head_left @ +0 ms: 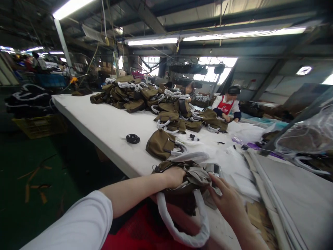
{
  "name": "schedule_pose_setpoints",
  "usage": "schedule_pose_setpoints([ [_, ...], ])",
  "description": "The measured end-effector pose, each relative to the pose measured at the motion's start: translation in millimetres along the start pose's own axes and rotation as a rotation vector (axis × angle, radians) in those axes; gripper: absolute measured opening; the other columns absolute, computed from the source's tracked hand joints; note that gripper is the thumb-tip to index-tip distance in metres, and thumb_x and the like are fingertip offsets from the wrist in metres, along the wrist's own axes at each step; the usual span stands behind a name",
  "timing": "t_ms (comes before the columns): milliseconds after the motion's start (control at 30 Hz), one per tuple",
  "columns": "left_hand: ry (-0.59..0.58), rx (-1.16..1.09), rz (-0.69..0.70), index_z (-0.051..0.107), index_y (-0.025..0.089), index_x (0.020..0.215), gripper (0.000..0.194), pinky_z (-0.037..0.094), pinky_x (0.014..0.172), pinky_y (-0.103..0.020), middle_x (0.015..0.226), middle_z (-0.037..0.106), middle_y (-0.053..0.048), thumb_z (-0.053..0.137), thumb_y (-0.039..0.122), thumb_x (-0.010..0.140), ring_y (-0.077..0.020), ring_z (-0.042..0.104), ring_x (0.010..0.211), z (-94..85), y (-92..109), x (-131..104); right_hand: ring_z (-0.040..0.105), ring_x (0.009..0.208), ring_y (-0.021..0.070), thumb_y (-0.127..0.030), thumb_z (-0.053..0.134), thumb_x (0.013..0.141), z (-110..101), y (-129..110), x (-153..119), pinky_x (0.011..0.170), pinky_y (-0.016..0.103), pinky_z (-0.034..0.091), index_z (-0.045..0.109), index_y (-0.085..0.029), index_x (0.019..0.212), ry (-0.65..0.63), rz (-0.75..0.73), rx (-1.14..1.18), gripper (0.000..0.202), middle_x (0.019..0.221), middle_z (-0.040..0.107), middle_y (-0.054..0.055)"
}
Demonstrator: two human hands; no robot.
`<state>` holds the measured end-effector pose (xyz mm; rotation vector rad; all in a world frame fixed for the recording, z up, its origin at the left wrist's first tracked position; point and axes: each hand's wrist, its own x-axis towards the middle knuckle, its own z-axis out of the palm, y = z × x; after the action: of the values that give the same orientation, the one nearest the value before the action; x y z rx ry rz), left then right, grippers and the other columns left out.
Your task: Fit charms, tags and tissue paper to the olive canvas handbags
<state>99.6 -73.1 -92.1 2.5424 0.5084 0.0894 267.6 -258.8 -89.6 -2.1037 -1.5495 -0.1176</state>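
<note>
An olive-brown handbag (179,199) lies at the near edge of the table, its mouth unzipped and its grey lining (199,176) bunched out on the right. My left hand (174,177) reaches into the mouth from the left, and the bag hides its fingertips. At the right side of the mouth, my right hand (221,191) pinches the edge of the lining between thumb and fingers. One white-wrapped handle (182,236) hangs toward me; the other wrapped handle (192,157) rests on the far side. Just beyond stands another olive-brown handbag (160,143).
A heap of similar bags (135,95) covers the back of the white table (104,121). A coiled black strap (133,138) lies left of the nearer bags. White wrapping sheets (234,166) spread to the right. A co-worker in a red apron (225,106) stands across the table.
</note>
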Motion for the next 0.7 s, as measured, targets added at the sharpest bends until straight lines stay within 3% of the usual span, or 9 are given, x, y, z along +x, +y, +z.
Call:
schedule_pose_setpoints([
  [167,0.237,-0.078,-0.215,0.064,0.012,0.090,0.018,0.054,0.081,-0.039,0.090,0.069,-0.015,0.054,0.021,0.078,-0.0279,0.067,0.086,-3.3,0.5,-5.5,0.064,0.112,0.0287,-0.018,0.044,0.087,5.9,-30.8,48.5,0.095,0.045,0.051,0.057,-0.017,0.132,-0.105,0.026,-0.049,0.046,0.133,0.062,0.013],
  [267,0.369,-0.139,-0.290,0.058,0.010,0.105,0.028,0.051,0.092,-0.042,0.105,0.067,-0.018,0.050,0.015,0.079,-0.0286,0.064,0.100,0.7,-3.3,-4.7,0.067,0.107,0.0283,-0.012,0.048,0.079,9.8,-44.3,67.6,0.095,0.042,0.051,0.059,-0.013,0.130,-0.278,0.097,0.014,0.052,0.121,0.069,0.015],
  [333,0.420,-0.195,-0.290,0.057,0.011,0.111,0.031,0.049,0.099,-0.041,0.114,0.065,-0.018,0.048,0.012,0.080,-0.0266,0.062,0.108,3.3,-6.9,-0.5,0.070,0.102,0.0255,-0.013,0.050,0.076,11.6,-50.1,73.1,0.091,0.036,0.053,0.063,-0.015,0.127,-0.358,0.070,0.062,0.053,0.111,0.074,0.012],
  [433,0.479,-0.286,-0.252,0.056,0.014,0.116,0.036,0.047,0.103,-0.039,0.118,0.066,-0.013,0.043,0.008,0.082,-0.0220,0.061,0.112,2.0,-11.0,7.5,0.069,0.104,0.0211,-0.014,0.048,0.074,12.7,-56.2,71.8,0.092,0.032,0.052,0.067,-0.021,0.121,-0.440,-0.024,0.127,0.051,0.112,0.074,0.005],
  [533,0.499,-0.362,-0.180,0.052,0.014,0.125,0.043,0.050,0.102,-0.037,0.117,0.067,-0.010,0.035,0.008,0.087,-0.0186,0.062,0.110,-3.8,-10.6,11.2,0.066,0.113,0.0212,-0.014,0.046,0.078,13.7,-61.2,64.3,0.097,0.033,0.049,0.065,-0.021,0.124,-0.482,-0.064,0.037,0.050,0.121,0.071,0.007],
  [600,0.494,-0.378,-0.068,0.050,0.016,0.131,0.044,0.045,0.108,-0.037,0.129,0.063,-0.010,0.036,0.011,0.090,-0.0180,0.058,0.120,-6.0,-8.6,10.0,0.069,0.105,0.0239,-0.018,0.043,0.085,14.8,-64.0,60.0,0.089,0.035,0.052,0.065,-0.019,0.122,-0.479,-0.025,-0.061,0.043,0.115,0.073,0.011],
  [700,0.465,-0.322,0.131,0.054,0.017,0.129,0.040,0.035,0.117,-0.040,0.146,0.049,-0.012,0.044,0.017,0.091,-0.0214,0.045,0.136,-3.2,-6.6,5.8,0.073,0.089,0.0274,-0.017,0.036,0.090,16.1,-67.1,60.0,0.073,0.035,0.051,0.070,-0.018,0.101,-0.475,0.045,-0.157,0.036,0.094,0.076,0.013],
])
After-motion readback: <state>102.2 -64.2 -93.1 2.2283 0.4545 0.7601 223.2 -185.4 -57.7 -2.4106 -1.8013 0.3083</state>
